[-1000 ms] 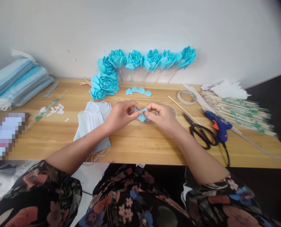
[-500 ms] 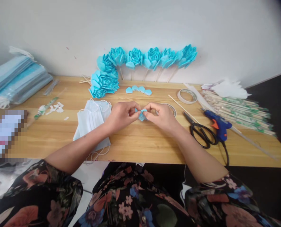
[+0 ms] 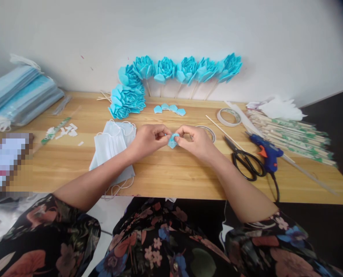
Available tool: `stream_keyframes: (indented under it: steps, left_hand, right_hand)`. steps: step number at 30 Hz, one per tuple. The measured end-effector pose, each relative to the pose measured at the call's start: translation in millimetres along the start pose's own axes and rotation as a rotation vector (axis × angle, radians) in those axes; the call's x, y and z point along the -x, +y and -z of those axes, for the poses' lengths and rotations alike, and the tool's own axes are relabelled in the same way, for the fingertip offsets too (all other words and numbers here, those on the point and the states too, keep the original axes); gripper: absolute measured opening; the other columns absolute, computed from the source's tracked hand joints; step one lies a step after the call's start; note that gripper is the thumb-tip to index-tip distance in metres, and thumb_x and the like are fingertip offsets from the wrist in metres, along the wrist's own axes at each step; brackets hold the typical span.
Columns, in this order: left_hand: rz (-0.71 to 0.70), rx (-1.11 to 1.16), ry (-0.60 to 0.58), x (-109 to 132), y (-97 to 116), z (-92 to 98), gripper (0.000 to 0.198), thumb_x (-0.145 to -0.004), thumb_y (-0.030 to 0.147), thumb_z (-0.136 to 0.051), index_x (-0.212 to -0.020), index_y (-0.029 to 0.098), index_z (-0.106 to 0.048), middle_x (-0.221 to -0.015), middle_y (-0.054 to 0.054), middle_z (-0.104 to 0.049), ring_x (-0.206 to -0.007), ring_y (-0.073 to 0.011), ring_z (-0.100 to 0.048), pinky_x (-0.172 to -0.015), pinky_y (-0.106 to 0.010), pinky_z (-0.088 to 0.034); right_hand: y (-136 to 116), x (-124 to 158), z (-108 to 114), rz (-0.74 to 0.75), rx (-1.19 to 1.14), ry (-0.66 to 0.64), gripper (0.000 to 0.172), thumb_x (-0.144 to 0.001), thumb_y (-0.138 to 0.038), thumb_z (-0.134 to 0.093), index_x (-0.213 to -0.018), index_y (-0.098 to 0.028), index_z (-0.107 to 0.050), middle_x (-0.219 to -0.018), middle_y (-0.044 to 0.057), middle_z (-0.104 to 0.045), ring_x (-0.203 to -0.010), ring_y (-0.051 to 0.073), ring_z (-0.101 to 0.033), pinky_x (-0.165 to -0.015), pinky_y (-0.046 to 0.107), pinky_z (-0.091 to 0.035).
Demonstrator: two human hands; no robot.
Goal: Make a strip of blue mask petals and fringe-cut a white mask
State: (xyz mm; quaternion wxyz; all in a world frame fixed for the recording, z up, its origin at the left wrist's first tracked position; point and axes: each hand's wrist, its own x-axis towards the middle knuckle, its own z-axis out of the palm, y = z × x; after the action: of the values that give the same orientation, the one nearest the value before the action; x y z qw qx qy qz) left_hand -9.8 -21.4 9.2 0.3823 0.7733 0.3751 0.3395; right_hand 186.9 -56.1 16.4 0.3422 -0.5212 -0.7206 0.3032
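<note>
Between my two hands, above the middle of the wooden table (image 3: 165,177), is a small light-blue fabric petal (image 3: 173,142). My left hand (image 3: 154,139) pinches its left edge with thumb and forefinger. On the other side my right hand (image 3: 193,141) grips it the same way, thumb pressed on the front. Several cut petals (image 3: 169,109) lie in a curved row just beyond my hands. White and pale-blue face masks (image 3: 111,148) rest beside my left wrist. A roll of tape (image 3: 210,134) is partly hidden behind my right hand.
Blue fabric flowers (image 3: 187,71) on sticks lean on the wall. To the right are black scissors (image 3: 245,159), a blue glue gun (image 3: 266,152), a second tape roll (image 3: 229,116) and wrapped chopsticks (image 3: 298,134). Packed masks (image 3: 21,96), white scraps (image 3: 69,130) and a blurred-out device (image 3: 6,163) are at left.
My fingers have shifted slightly on the petal, and more of its lower part shows. My left fingertips sit a little further right. The other things stay where they were.
</note>
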Motion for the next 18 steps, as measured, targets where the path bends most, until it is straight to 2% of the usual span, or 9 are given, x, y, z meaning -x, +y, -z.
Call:
stream_keyframes:
  steps: [5, 11, 14, 18]
  left_hand:
    - [0.052, 0.144, -0.048, -2.9, 3.7, 9.6, 0.034, -0.089, 0.042, -0.053, -0.073, 0.015, -0.064, -0.06, 0.002, -0.051, -0.06, -0.0105, -0.045, -0.06, -0.025, -0.038]
    - [0.181, 0.211, -0.183, -2.1, -2.5, 3.8, 0.027, -0.08, 0.041, -0.064, -0.086, 0.015, -0.067, -0.059, 0.005, -0.047, -0.054, -0.0089, -0.039, -0.054, -0.024, -0.028]
    - [0.196, 0.228, -0.176, -1.4, -3.8, 0.1, 0.02, -0.078, 0.036, -0.065, -0.078, 0.015, -0.064, -0.056, 0.006, -0.043, -0.051, -0.0074, -0.034, -0.051, -0.023, -0.024]
    - [0.198, 0.247, -0.137, -1.1, -2.2, 0.4, 0.018, -0.076, 0.031, -0.065, -0.07, 0.015, -0.06, -0.055, 0.006, -0.043, -0.052, -0.0068, -0.035, -0.051, -0.023, -0.025]
  right_hand:
    - [5.1, -0.6, 2.8, -0.018, -0.124, 0.078, 0.013, -0.082, -0.029, -0.061, -0.073, -0.019, -0.061, -0.07, -0.002, -0.06, -0.066, 0.012, -0.05, -0.065, 0.027, -0.037]
    - [13.2, -2.6, 2.1, -0.029, -0.224, 0.08, 0.016, -0.083, -0.034, -0.064, -0.077, -0.019, -0.064, -0.073, 0.0, -0.063, -0.069, 0.014, -0.054, -0.066, 0.027, -0.041]
    - [13.5, -2.3, 1.1, -0.03, -0.235, 0.069, 0.016, -0.084, -0.034, -0.064, -0.078, -0.019, -0.065, -0.075, 0.0, -0.064, -0.071, 0.014, -0.055, -0.067, 0.028, -0.041]
    - [12.1, -1.2, 1.8, -0.05, -0.278, 0.009, 0.022, -0.088, -0.038, -0.062, -0.079, -0.019, -0.067, -0.076, 0.0, -0.064, -0.072, 0.014, -0.054, -0.068, 0.028, -0.042]
